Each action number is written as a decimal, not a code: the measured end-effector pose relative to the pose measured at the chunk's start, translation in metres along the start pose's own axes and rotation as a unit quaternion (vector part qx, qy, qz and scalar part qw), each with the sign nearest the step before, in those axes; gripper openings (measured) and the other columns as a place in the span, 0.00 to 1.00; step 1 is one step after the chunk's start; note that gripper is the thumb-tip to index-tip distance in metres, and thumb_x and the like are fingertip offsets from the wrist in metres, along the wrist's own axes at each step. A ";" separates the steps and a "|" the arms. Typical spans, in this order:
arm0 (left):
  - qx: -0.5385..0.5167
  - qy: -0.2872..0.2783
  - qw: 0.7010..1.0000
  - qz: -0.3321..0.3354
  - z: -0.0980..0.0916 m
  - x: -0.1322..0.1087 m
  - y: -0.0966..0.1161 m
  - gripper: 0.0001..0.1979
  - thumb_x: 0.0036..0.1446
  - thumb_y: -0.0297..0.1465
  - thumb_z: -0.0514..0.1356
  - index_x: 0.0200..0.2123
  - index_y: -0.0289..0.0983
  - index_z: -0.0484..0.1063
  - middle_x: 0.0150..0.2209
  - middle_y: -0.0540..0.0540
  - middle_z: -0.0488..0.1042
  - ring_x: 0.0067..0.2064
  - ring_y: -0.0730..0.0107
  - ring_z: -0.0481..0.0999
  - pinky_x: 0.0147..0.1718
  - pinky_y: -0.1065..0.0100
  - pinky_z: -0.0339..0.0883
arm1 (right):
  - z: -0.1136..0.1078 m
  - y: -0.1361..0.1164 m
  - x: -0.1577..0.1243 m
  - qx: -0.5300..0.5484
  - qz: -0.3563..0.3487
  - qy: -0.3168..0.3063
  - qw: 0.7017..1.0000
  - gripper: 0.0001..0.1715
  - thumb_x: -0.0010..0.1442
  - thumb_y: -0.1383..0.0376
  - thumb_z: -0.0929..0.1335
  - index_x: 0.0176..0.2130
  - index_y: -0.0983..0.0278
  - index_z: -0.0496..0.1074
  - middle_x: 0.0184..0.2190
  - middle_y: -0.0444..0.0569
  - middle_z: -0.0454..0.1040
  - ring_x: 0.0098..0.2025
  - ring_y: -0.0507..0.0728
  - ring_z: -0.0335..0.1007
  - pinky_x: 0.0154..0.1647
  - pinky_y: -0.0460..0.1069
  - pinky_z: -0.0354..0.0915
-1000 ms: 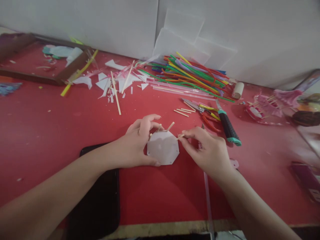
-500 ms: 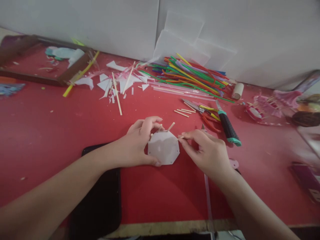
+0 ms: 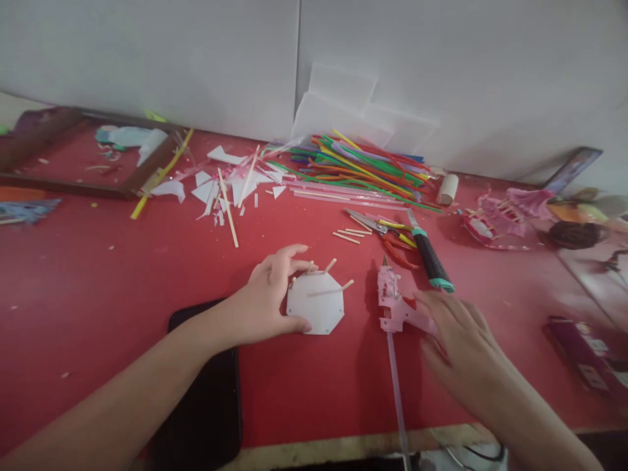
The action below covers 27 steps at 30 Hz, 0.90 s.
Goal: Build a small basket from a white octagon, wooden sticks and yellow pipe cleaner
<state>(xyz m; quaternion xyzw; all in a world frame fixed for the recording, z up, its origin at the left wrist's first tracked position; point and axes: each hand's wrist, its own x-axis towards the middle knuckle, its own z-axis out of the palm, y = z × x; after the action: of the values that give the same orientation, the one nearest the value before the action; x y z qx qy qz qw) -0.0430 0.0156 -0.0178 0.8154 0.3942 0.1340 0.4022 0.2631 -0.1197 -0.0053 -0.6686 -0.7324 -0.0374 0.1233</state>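
Observation:
My left hand holds a pale octagonal disc by its left side, thumb on the lower edge and fingers behind. Short wooden sticks stand up along the disc's far edge, one of them leaning out at the right. Small holes show near its other corners. A pink glue gun lies on its side to the right, with a long glue stick trailing from its back. My right hand is at the gun's handle, fingers stretched over it and thumb below, slightly blurred.
Pliers, a black and teal utility knife and cut sticks lie beyond the glue gun. Colourful pipe cleaners and white scraps line the back. A black tablet-like device sits under my left forearm.
My right hand has let go of the small stick, which now stands at the disc's right edge, and moved right to the glue gun's handle. My left hand keeps its hold.

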 end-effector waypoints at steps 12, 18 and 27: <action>-0.010 -0.015 0.999 -0.033 0.000 -0.006 0.012 0.52 0.47 0.37 0.72 0.66 0.45 0.41 0.64 0.34 0.64 0.67 0.41 0.60 0.61 0.39 0.55 | 0.028 0.041 0.012 0.098 -0.014 0.033 0.995 0.25 0.55 0.77 0.59 0.43 0.61 0.76 0.46 0.51 0.79 0.52 0.61 0.73 0.53 0.59 0.71; -0.059 0.005 0.998 0.026 0.004 -0.017 0.002 0.45 0.59 0.34 0.65 0.66 0.48 0.35 0.67 0.31 0.59 0.67 0.46 0.62 0.59 0.41 0.63 | 0.009 0.038 0.034 0.065 -0.037 0.038 0.996 0.25 0.57 0.75 0.62 0.45 0.57 0.80 0.48 0.54 0.72 0.47 0.63 0.68 0.47 0.61 0.69; -0.030 0.048 0.992 0.113 -0.002 -0.016 -0.006 0.36 0.67 0.27 0.51 0.68 0.46 0.29 0.67 0.31 0.58 0.65 0.54 0.67 0.63 0.41 0.60 | -0.005 -0.011 0.107 0.200 -0.126 -0.022 0.972 0.11 0.68 0.62 0.66 0.45 0.57 0.78 0.38 0.48 0.81 0.43 0.58 0.74 0.48 0.57 0.64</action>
<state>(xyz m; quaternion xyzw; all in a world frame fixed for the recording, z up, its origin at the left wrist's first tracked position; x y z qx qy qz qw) -0.0577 0.0065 -0.0192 0.8350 0.3146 0.2289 0.3891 0.2448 -0.0181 0.0256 -0.5336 -0.8058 0.1087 0.2327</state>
